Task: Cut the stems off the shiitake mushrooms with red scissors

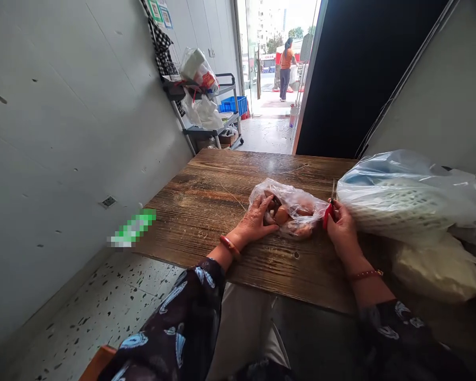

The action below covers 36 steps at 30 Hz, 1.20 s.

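Note:
On the wooden table [206,196] lies a clear plastic bag [275,186], open toward its left end. Reddish-brown, rounded pieces [281,214] show inside it; their exact kind is not plain. My left hand [256,219] grips the bag's left end, fingers at the opening and thumb along the lower edge. Just off the bag's right end, my right hand [343,230] is closed around the red handles of a pair of scissors [329,211]. The narrow blades point up and away from me. How far the scissors are spread is hidden.
Right of my right hand, a large translucent bag [404,196] holds pale netted material, beside a yellowish bag [436,270]. A loaded cart [210,129] and blue crate [234,106] stand beyond the table. Outside the doorway is a person [286,69]. A wall [63,132] runs along the left.

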{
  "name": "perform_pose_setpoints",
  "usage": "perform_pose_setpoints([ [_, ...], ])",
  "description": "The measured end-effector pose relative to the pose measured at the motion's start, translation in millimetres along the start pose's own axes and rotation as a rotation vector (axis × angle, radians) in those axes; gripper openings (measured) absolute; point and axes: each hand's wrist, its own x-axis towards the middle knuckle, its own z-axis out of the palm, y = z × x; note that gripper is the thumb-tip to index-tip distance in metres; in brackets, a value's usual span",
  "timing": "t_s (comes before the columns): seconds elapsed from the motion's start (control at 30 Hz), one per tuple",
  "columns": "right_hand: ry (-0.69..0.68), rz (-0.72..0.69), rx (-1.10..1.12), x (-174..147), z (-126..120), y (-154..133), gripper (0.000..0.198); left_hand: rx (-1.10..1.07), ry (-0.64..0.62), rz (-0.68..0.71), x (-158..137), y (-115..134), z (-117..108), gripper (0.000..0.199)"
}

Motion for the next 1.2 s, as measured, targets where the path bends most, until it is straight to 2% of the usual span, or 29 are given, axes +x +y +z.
perform_pose_setpoints([
  [0.1,0.023,-0.026,-0.050,0.3,-4.0,-3.8,0.064,0.051,0.051,0.056,-0.2,1.9,2.7,0.076],
  [0.17,0.023,-0.059,-0.144,-0.7,-6.0,-7.8,0.064,0.096,0.113,0.093,-13.7,3.5,-0.7,0.058],
  [0.3,0.004,-0.116,-0.281,-1.1,-10.5,-11.0,0.064,0.156,0.210,0.098,-45.1,1.4,-12.4,0.039],
  [0.43,0.016,-0.147,-0.326,-1.9,-15.1,-9.2,0.066,0.235,0.169,0.107,-60.3,-0.3,-24.3,0.013],
  [0.6,0.035,-0.132,-0.373,-22.4,-26.9,-25.7,0.079,0.373,0.095,0.097,-74.8,2.6,-39.9,0.016],
  [0.73,0.158,-0.125,-0.214,-53.1,-38.6,-73.0,0.071,0.394,0.081,0.107,-92.8,-5.0,-51.6,0.027],
  [0.8,0.223,-0.146,-0.132,-68.3,-36.2,-104.0,0.064,0.413,0.059,0.084,-97.1,-11.3,-56.8,0.035],
  [0.87,0.169,-0.211,-0.136,-81.6,-24.0,-131.5,0.057,0.432,0.067,0.045,-94.5,-14.7,-60.9,0.034],
  [0.97,-0.067,-0.353,-0.245,-95.8,11.6,-154.9,0.049,0.398,0.151,0.020,-76.9,-8.3,-62.4,0.013],
  [1.03,-0.255,-0.491,-0.306,-98.0,40.8,-157.4,0.045,0.307,0.201,0.058,-58.8,2.5,-58.9,0.018],
  [1.1,-0.390,-0.617,-0.354,-91.0,67.1,-152.7,0.045,0.173,0.198,0.137,-39.5,13.8,-52.7,0.024],
  [1.2,-0.432,-0.663,-0.439,-62.2,88.6,-138.0,0.047,0.008,0.182,0.171,-14.3,21.7,-44.1,0.024],
])
